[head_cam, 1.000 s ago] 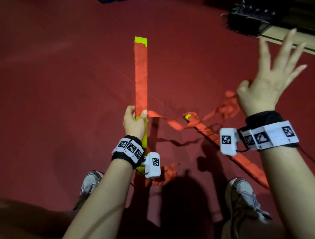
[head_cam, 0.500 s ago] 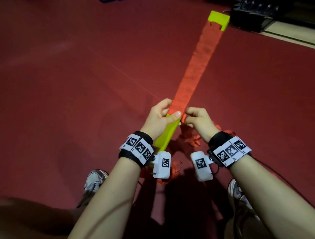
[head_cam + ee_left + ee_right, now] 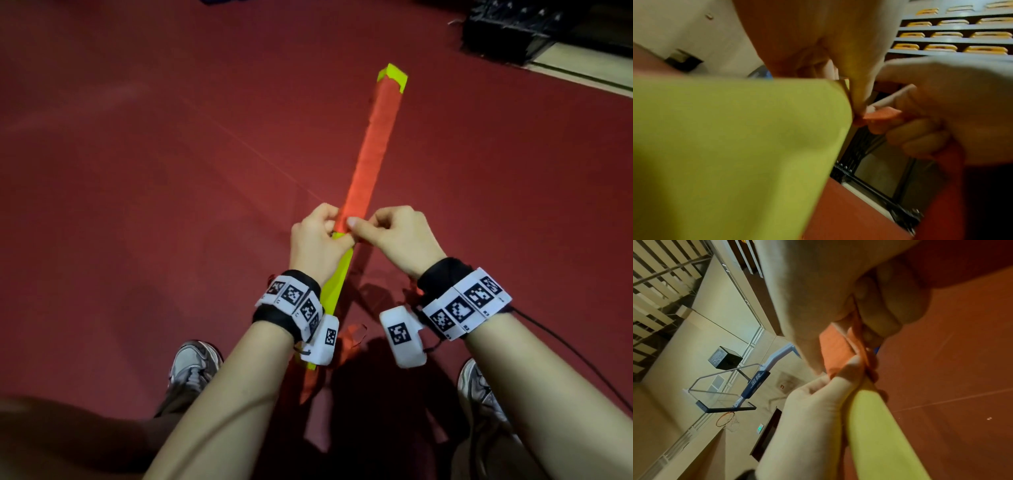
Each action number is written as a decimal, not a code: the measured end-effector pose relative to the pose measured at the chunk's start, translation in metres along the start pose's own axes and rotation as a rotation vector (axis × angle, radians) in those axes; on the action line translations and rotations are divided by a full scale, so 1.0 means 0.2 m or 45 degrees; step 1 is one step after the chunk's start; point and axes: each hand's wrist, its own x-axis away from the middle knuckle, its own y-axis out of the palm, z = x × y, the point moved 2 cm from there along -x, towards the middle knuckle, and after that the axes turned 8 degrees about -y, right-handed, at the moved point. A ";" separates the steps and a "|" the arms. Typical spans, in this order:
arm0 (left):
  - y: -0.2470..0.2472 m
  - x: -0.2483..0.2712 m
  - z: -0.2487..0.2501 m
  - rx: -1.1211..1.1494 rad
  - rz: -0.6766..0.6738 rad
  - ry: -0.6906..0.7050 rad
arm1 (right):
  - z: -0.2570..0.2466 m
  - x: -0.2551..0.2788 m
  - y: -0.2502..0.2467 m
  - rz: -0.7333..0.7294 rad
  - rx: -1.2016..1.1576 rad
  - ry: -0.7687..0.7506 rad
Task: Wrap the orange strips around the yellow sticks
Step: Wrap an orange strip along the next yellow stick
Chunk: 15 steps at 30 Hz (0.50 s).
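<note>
My left hand [image 3: 318,240] grips the yellow stick [image 3: 337,277], my right hand [image 3: 397,236] pinches the orange strip [image 3: 373,137] toward three o'clock; slack would loosen the wrap.

Between our hands we see a long yellow stick [image 3: 337,281], smooth and matt like plastic, its farther length covered by a thin orange cloth strip [image 3: 371,147], finely creased and dull. Under our hands, the dark red floor [image 3: 137,192] looks smooth with a faint sheen, crossed by thin seams.
</note>
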 end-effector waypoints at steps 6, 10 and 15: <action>0.06 0.08 0.04 -0.500 0.069 0.230 | 0.01 0.02 0.05 -0.068 0.017 0.199; 0.06 0.06 0.02 -0.266 -0.049 0.080 | 0.04 0.01 0.04 -0.031 -0.112 0.266; 0.11 0.08 -0.06 0.382 -0.698 -0.457 | 0.09 -0.04 -0.05 0.084 -0.380 0.252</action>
